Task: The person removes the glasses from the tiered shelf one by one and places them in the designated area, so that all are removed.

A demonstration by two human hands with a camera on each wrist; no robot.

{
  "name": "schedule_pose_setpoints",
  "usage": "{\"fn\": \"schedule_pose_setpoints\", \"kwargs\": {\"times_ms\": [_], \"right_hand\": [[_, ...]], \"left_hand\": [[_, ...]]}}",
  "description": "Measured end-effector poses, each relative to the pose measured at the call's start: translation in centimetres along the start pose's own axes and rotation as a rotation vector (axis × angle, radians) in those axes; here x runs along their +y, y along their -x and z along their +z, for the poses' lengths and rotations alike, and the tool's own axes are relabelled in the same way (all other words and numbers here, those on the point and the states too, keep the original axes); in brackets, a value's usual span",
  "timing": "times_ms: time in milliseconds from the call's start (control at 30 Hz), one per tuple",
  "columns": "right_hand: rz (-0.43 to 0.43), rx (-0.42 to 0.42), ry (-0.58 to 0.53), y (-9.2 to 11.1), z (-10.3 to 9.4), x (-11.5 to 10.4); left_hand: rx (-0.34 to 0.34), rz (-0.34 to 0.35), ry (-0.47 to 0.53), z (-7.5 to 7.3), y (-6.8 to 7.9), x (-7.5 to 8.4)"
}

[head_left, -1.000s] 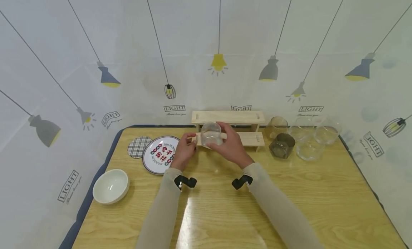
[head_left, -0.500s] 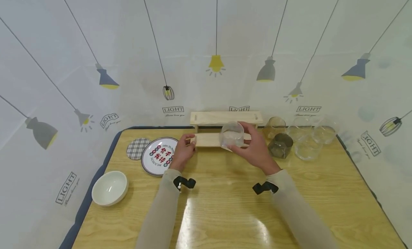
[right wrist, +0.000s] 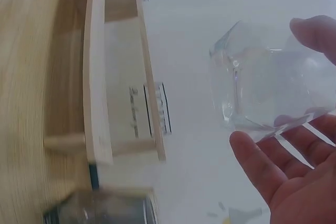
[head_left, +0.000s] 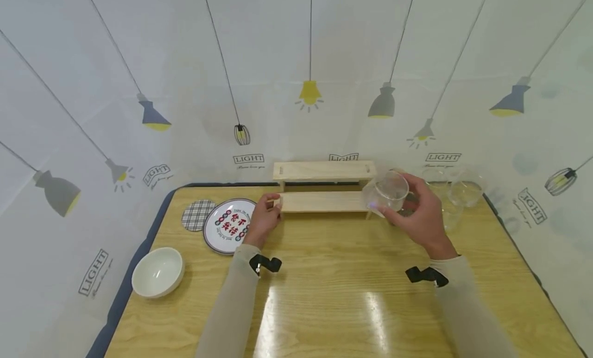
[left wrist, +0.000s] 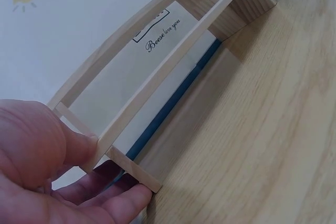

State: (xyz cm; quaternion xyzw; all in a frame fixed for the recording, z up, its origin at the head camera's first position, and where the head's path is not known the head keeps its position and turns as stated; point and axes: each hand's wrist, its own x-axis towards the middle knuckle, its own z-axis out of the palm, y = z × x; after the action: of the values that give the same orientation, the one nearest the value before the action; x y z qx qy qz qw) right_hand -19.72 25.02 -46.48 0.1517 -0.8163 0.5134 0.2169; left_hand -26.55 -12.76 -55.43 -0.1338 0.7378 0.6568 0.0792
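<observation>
A two-tier wooden shelf rack stands at the back of the table by the wall. My left hand grips the left end of its lower tier. In the left wrist view, the thumb lies on the board and the fingers curl under and beside its end. With my right hand I hold a clear glass cup, tilted, in the air near the rack's right end. The right wrist view shows thumb and fingers on opposite sides of that cup.
Clear glasses stand at the back right, partly behind my right hand. A dark glass is near the rack. To the left are a printed plate, a plaid round coaster and a white bowl.
My right hand has carried the clear glass cup rightward, from over the middle of the lower tier to past its right end. My left hand has stayed on the rack.
</observation>
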Motion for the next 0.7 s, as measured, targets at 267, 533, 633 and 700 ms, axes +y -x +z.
{"fn": "schedule_pose_setpoints", "kwargs": {"times_ms": [267,533,633,700], "right_hand": [[0.089,0.097,0.171,1.1,-4.9,2.1],[0.177,0.207,0.199,2.0,-8.9,4.2],[0.236,0.25,0.199,2.2,-10.1,5.0],[0.281,0.268,0.214,2.4,-10.9,5.5]], "left_hand": [[-0.003,0.017,0.005,0.0,0.0,-0.1],[-0.002,0.076,-0.047,-0.1,0.0,-0.4],[-0.003,0.069,-0.041,-0.1,-0.1,-0.4],[-0.004,0.062,-0.041,-0.1,-0.1,-0.4]]}}
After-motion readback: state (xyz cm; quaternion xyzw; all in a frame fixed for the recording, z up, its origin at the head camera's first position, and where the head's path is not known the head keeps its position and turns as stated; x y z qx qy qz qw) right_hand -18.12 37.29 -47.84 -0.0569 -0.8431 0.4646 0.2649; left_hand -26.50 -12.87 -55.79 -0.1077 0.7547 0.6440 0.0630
